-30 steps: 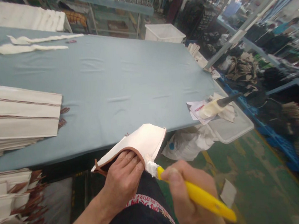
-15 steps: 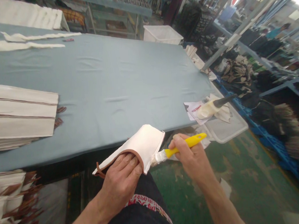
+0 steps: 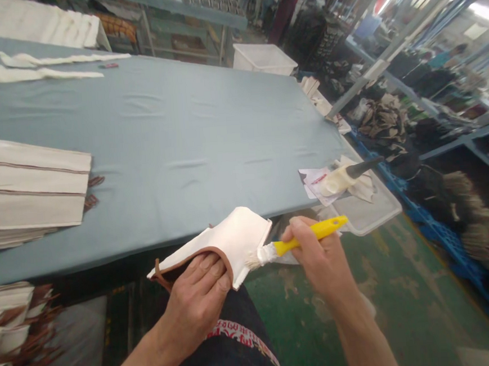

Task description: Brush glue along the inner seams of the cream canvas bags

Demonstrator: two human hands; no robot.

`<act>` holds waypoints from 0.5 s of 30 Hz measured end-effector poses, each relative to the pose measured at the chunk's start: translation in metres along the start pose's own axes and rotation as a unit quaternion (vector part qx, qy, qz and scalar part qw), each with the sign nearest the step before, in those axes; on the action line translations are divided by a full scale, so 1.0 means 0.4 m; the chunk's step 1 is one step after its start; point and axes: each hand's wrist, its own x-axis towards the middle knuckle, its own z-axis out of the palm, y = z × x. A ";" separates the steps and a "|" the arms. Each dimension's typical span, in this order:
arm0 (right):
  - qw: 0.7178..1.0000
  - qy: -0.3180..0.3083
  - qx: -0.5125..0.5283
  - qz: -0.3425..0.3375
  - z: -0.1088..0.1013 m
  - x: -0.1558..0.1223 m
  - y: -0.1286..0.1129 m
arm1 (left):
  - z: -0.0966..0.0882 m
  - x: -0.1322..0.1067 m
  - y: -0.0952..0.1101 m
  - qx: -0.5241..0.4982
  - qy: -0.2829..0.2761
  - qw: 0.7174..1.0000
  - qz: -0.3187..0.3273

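My left hand [image 3: 196, 299] presses a folded white fabric piece [image 3: 236, 237] with a brown edge down on my knee, fingers flat on its underside flap. My right hand [image 3: 318, 256] is closed round a yellow-handled brush [image 3: 312, 235]. Its white, paste-laden bristles touch the right edge of the fabric piece. A brown strap end sticks out at the piece's left end.
A long grey-blue table [image 3: 181, 137] lies ahead. Stacks of similar white pieces [image 3: 29, 188] lie at its left, with more below [image 3: 14, 325]. A second brush [image 3: 345, 176] rests on paper over a clear tray [image 3: 373, 209] at the right. A white bin [image 3: 264, 57] stands behind.
My right hand swung from below the piece up to its right side, turning the brush handle to point right. The bristles moved along the edge. My left hand stayed put.
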 end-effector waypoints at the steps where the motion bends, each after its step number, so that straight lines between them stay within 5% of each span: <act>1: 1.000 -0.002 0.011 0.002 0.000 -0.003 -0.003 | 0.000 0.000 0.000 -0.001 0.001 1.000 -0.002; 9: 1.000 -0.002 -0.005 -0.003 0.007 0.003 0.044 | -0.001 -0.006 0.003 -0.035 0.005 0.999 -0.029; 12: 0.998 0.041 0.010 -0.041 -0.017 -0.027 0.052 | -0.015 0.003 0.009 -0.139 -0.013 0.978 -0.156; 15: 0.994 0.032 0.028 -0.099 -0.037 -0.066 0.043 | -0.044 0.034 0.012 -0.254 -0.090 0.904 -0.333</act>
